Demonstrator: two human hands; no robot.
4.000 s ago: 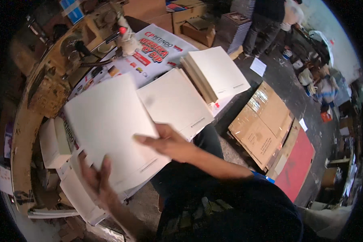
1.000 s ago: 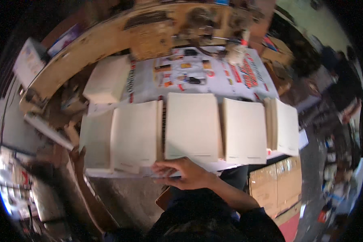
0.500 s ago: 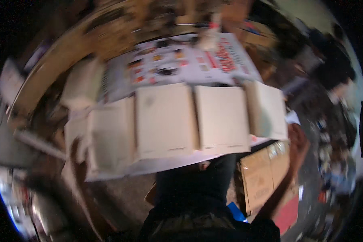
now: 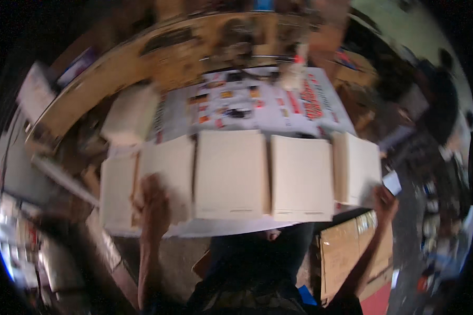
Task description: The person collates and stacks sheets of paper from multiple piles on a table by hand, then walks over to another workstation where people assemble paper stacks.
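Several stacks of cream paper stand side by side along the near edge of the table. My left hand lies over the front of the second stack from the left, near its border with the leftmost stack; its fingers are smeared by motion. At the front right corner of the rightmost stack, my right hand has its fingers bent together. Whether a sheet is between them is too blurred to tell. Two wide stacks, the middle one and the one right of it, lie between my hands.
Behind the row, a printed poster sheet covers the table. Another paper block stands at the back left. A curved wooden board rises behind. Below the table's right side is a cardboard box. Clutter lies along the right.
My left hand has moved right, from the leftmost stack onto the second. My right hand has come down to the rightmost stack's front corner. The whole view has shifted slightly.
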